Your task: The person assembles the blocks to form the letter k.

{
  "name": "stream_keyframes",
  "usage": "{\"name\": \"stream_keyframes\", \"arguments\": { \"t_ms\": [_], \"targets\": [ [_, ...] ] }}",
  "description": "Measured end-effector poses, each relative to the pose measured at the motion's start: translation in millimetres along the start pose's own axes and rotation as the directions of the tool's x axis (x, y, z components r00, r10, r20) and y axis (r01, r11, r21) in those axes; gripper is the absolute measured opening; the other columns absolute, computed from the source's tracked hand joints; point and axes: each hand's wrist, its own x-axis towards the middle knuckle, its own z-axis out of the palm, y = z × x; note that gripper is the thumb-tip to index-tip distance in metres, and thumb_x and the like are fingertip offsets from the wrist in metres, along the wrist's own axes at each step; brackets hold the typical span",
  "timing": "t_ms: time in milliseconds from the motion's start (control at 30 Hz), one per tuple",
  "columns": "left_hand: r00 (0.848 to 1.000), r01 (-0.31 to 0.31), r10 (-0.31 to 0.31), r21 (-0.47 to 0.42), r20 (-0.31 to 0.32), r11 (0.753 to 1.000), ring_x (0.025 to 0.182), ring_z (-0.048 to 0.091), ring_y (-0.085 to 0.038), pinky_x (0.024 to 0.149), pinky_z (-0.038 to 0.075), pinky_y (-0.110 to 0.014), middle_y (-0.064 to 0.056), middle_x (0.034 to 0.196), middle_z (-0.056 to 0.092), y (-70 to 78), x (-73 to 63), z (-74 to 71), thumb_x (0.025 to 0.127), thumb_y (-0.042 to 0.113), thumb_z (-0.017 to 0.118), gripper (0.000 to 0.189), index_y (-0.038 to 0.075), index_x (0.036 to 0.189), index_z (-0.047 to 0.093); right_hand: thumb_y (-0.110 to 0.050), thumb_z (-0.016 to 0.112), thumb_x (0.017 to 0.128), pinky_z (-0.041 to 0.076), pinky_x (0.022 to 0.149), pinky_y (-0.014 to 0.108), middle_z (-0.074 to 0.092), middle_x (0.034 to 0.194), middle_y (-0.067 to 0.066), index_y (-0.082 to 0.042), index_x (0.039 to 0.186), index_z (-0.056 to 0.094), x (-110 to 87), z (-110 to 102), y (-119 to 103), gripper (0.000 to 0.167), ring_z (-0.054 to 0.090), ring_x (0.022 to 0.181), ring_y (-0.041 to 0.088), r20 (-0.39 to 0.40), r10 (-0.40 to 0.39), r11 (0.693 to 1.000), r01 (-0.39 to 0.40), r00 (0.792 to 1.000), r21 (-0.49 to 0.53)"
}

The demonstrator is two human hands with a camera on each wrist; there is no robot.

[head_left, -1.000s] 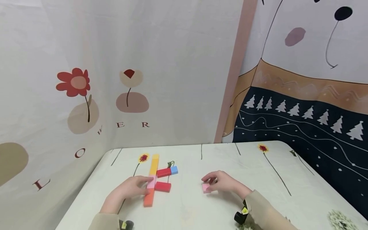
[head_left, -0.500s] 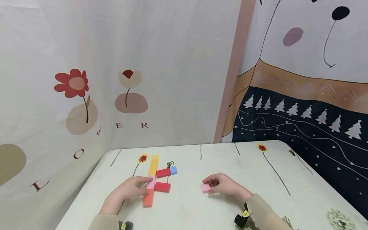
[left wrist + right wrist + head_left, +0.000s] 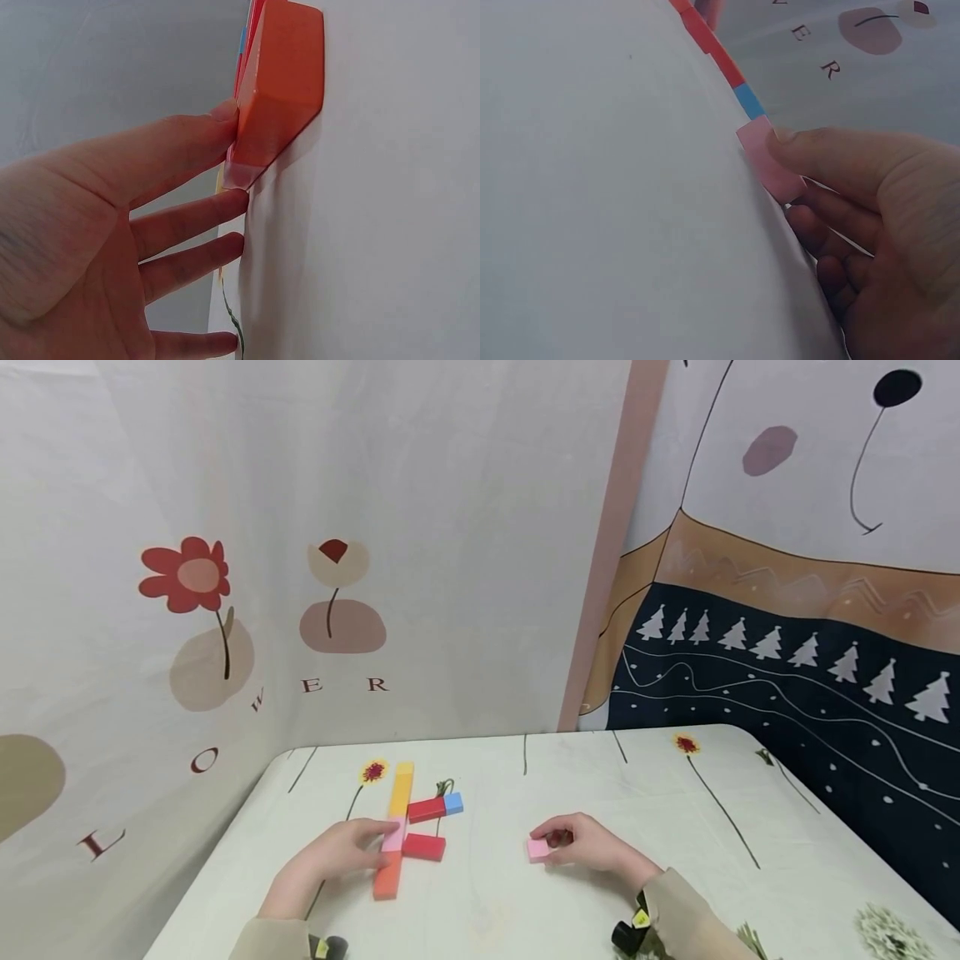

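In the head view my left hand point(image 3: 343, 850) rests beside a column of blocks. Its fairly straight fingers touch the pink block point(image 3: 393, 835) in the middle, and its thumb is against the orange block point(image 3: 289, 75) at the near end. A yellow block point(image 3: 402, 789) continues the column at the far end. Two red blocks point(image 3: 424, 847) branch off to the right, the farther one with a blue block point(image 3: 453, 803) at its tip. To the right, my right hand point(image 3: 588, 843) pinches a small pink block point(image 3: 769, 157) between thumb and fingers, at the table surface.
A white cloth with printed flowers covers the table point(image 3: 487, 902). A pale curtain point(image 3: 465, 568) rises behind it, and a dark tree-patterned cloth point(image 3: 787, 693) hangs on the right. Both wrists carry black camera bands point(image 3: 632, 931).
My right fingers have settled round the small pink block, with little shift of the block itself. My left hand and the arranged blocks stay as they were.
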Motion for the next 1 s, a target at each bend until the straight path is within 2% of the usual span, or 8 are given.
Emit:
{"name": "stream_keyframes", "arguments": {
  "t_ms": [467, 1000],
  "targets": [
    [1.0, -0.004, 0.004, 0.006, 0.0, 1.0, 0.123, 0.049, -0.035, 0.098, 0.041, -0.06, -0.009, 0.13, 0.06, 0.0, -0.6, -0.1, 0.076, 0.027, 0.083, 0.058, 0.02, 0.13, 0.064, -0.009, 0.079, 0.08, 0.045, 0.07, 0.023, 0.064, 0.094, -0.004, -0.015, 0.109, 0.073, -2.5, 4.1, -2.6, 0.029, 0.053, 0.083, 0.015, -0.053, -0.029, 0.999, 0.027, 0.998, -0.045],
    [1.0, -0.004, 0.004, 0.001, 0.008, 1.0, 0.123, 0.049, -0.035, 0.097, 0.041, -0.062, -0.008, 0.13, 0.06, -2.7, 0.1, -1.2, 0.075, 0.03, 0.083, 0.059, 0.02, 0.13, 0.064, -0.012, 0.079, 0.08, 0.045, 0.067, 0.024, 0.064, 0.09, -0.001, -0.014, 0.108, 0.073, -2.1, 4.2, -1.3, 0.029, 0.053, 0.079, 0.017, -0.079, -0.028, 0.999, 0.026, 0.996, -0.024]
  ]
}}
